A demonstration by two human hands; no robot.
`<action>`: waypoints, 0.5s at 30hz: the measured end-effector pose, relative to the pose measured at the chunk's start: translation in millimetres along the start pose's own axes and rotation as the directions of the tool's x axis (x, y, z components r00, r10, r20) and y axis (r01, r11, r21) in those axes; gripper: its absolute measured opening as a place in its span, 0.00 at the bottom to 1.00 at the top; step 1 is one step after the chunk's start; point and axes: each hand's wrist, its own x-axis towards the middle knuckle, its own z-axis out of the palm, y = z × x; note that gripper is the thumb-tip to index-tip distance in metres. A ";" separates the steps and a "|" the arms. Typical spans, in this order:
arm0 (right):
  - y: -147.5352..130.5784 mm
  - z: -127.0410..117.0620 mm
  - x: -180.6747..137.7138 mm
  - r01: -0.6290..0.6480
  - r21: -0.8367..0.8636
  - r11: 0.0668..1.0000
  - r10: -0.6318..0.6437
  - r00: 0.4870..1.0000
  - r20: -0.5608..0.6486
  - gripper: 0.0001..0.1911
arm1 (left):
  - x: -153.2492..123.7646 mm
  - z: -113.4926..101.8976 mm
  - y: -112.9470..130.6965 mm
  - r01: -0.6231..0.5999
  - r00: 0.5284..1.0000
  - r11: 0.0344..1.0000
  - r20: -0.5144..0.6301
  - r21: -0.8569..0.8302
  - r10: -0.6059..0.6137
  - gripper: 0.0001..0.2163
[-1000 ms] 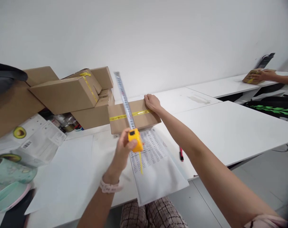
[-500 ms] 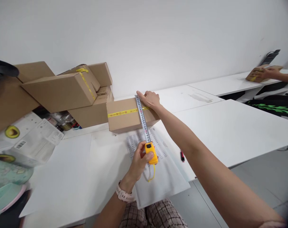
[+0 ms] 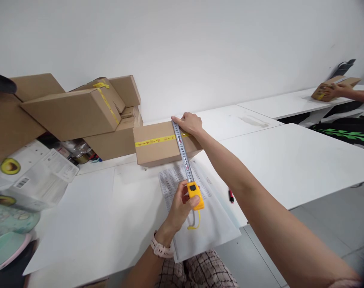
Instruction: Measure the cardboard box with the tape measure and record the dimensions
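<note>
My left hand (image 3: pixel 182 206) grips the yellow case of a tape measure (image 3: pixel 196 197), its thumb on top and a yellow strap hanging below. The drawn-out metal blade (image 3: pixel 183 152) runs away from me across the top of a cardboard box (image 3: pixel 158 154) sealed with yellow tape. At the box's far edge, my right hand (image 3: pixel 190 122) pinches the blade's end between thumb and fingers. Under the case lie printed sheets (image 3: pixel 212 224), which stick out past the table's front edge.
Several cardboard boxes (image 3: pixel 71 114) are stacked at the left, beside a white carton with avocado pictures (image 3: pixel 35 172). A red and black marker (image 3: pixel 231 196) lies on the white table (image 3: pixel 290 160). At far right, another person's hand (image 3: pixel 335 92) holds a box.
The tape case has shifted slightly right and toward me in my left hand, with a little more blade showing. My right hand stays at the box's far edge.
</note>
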 end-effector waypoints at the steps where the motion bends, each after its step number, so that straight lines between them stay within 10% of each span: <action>1: -0.5 -0.4 -0.4 -0.003 0.000 1.000 0.003 1.000 0.000 0.30 | -0.1 -0.2 -0.8 0.004 1.000 1.000 0.000 0.000 -0.004 0.26; 15: -0.9 -0.6 -8.6 0.014 -0.028 1.000 -0.015 0.999 -0.047 0.33 | -9.7 -1.3 -5.4 0.000 1.000 1.000 -0.026 -0.008 0.000 0.27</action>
